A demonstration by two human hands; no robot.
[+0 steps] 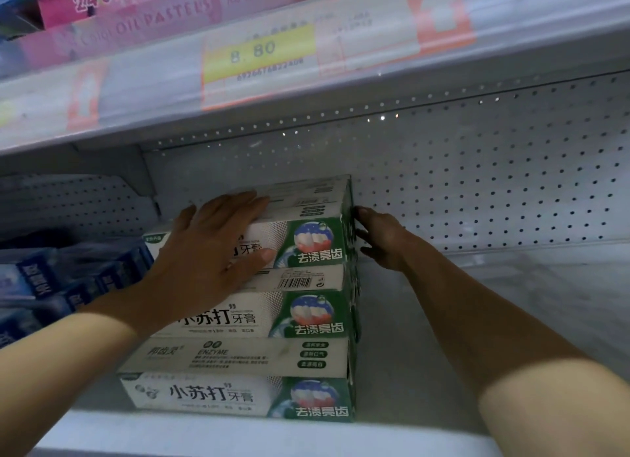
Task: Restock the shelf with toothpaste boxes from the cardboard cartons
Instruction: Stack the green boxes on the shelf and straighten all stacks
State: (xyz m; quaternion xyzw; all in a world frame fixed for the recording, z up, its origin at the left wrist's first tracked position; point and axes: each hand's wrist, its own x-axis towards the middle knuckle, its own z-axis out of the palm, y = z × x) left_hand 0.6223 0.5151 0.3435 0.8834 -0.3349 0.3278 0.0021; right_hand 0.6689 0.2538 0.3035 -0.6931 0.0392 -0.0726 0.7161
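Note:
White and green toothpaste boxes [306, 323] stand stacked in stepped rows on the grey shelf [477, 320], their long sides facing me. My left hand [218, 248] lies flat with spread fingers on the top boxes, thumb over the front of the upper box. My right hand [378, 238] touches the right end of the upper boxes with its fingertips, fingers roughly straight. Neither hand wraps around a box.
Blue toothpaste boxes [44, 286] fill the shelf to the left of the stack. A perforated back panel [494, 184] stands behind. The shelf above carries a yellow 8.80 price tag [259, 52] and pink oil pastel boxes [136, 23]. Bare shelf floor lies to the right.

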